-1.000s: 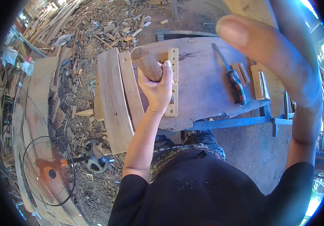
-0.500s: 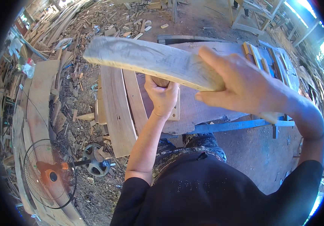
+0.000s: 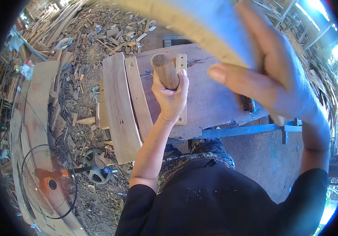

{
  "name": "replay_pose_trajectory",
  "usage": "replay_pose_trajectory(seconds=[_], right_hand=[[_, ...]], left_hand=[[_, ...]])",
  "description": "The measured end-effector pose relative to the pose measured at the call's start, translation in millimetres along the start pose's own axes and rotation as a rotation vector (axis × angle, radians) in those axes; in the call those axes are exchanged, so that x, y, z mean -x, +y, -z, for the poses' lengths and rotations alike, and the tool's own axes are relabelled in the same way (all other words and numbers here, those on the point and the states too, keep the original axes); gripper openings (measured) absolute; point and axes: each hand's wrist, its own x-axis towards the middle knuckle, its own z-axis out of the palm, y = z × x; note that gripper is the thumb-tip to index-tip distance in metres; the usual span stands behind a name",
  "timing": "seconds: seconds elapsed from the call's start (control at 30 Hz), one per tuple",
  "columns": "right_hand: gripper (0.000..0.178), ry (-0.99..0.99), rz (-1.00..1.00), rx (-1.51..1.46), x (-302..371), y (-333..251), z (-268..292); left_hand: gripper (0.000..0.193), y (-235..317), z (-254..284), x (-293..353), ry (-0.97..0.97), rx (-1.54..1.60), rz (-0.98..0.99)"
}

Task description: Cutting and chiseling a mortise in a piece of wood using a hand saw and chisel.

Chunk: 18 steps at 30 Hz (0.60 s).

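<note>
My left hand (image 3: 171,98) is closed around a round wooden mallet or handle (image 3: 165,70), held upright over the wooden workbench (image 3: 212,102). My right hand (image 3: 267,74) is raised close to the camera and grips a long curved pale wooden plank (image 3: 200,23), which crosses the top of the view. A narrow wooden strip with holes (image 3: 181,63) lies on the bench behind my left hand. A dark-handled tool (image 3: 248,104) shows partly below my right hand.
Two curved boards (image 3: 117,106) lean on the bench's left side. A fallen standing fan (image 3: 49,185) lies on the ground at lower left. Wood scraps (image 3: 98,31) and stacked planks (image 3: 35,102) cover the ground to the left. A blue metal frame (image 3: 239,129) runs under the bench.
My right hand has lifted the curved plank higher and closer to the camera. My left hand has kept its hold on the wooden handle and has tilted it upright.
</note>
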Motion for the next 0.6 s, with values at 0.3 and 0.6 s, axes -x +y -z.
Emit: replay_pose_trajectory(seconds=[0.3, 0.6], right_hand=[[0.065, -0.057, -0.115, 0.034, 22.8, 9.5, -1.4], [0.07, -0.282, -0.449, 0.095, 35.7, 16.2, 16.7]], left_hand=[[0.019, 0.4, -11.0, -1.8, -0.036, -0.099, -0.125], [0.02, 4.8, -20.3, -0.7, -0.136, -0.203, -0.182]])
